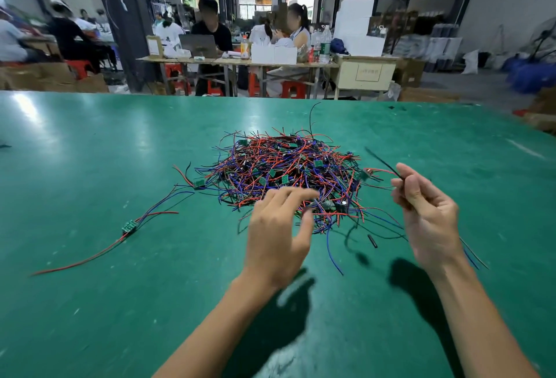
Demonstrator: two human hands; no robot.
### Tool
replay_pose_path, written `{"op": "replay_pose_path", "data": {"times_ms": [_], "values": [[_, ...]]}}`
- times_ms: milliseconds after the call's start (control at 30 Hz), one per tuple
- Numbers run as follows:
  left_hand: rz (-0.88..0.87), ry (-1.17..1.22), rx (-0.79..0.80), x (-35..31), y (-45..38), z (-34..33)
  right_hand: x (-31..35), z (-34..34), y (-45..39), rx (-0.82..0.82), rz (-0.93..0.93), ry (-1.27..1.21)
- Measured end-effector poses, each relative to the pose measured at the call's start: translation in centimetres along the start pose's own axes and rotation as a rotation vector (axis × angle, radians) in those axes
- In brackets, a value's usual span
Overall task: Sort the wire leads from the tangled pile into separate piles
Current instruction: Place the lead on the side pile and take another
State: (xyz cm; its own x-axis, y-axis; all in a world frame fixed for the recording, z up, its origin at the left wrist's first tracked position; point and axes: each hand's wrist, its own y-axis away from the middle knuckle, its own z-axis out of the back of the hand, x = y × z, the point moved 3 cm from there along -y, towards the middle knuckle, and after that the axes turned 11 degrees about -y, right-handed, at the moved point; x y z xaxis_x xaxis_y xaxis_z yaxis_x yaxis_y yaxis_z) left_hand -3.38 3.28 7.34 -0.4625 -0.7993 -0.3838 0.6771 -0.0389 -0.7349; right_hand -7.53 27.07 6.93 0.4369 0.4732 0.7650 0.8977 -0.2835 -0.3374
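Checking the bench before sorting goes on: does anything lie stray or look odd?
A short black tube piece lies loose on the green table, apart from the tangled pile. One wired board sits alone at left.

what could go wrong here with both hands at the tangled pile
1. The right hand pinches a thin black wire; if its far end is caught in the tangled pile, pulling may drag neighbours along.
2. The left hand hovers open and blurred over the pile's near edge and could scatter leads toward the separated lead.
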Motion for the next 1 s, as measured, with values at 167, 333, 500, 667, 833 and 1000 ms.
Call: {"op": "replay_pose_path", "data": {"times_ms": [167, 333, 500, 667, 833, 1000], "values": [[0.253, 0.540, 0.433, -2.3, -2.8, -2.8, -1.3, -2.1, 1.1, 0.088, -0.223, -0.204], [0.459, 1.045, 0.615, -1.0, -2.3, -2.8, -2.6, -2.4, 1.2, -0.002, -0.249, -0.159], [0.578, 1.231, 0.819, 1.0, -1.5, -1.9, -3.7, -2.3, 1.5, 0.018, -0.296, -0.090], [0.657, 1.270, 0.819, 2.7, -0.2, -2.7, -4.4, -2.5, 1.9, 0.053, -0.358, -0.051], [0.761, 1.392, 0.724, 3.5, 0.4, -2.5, -4.9, -2.6, 2.3, 0.066, -0.393, -0.009], [0.868, 1.527, 0.660, 2.9, 1.5, -2.6, -5.5, -2.8, 2.8, 0.082, -0.391, 0.047]]}}
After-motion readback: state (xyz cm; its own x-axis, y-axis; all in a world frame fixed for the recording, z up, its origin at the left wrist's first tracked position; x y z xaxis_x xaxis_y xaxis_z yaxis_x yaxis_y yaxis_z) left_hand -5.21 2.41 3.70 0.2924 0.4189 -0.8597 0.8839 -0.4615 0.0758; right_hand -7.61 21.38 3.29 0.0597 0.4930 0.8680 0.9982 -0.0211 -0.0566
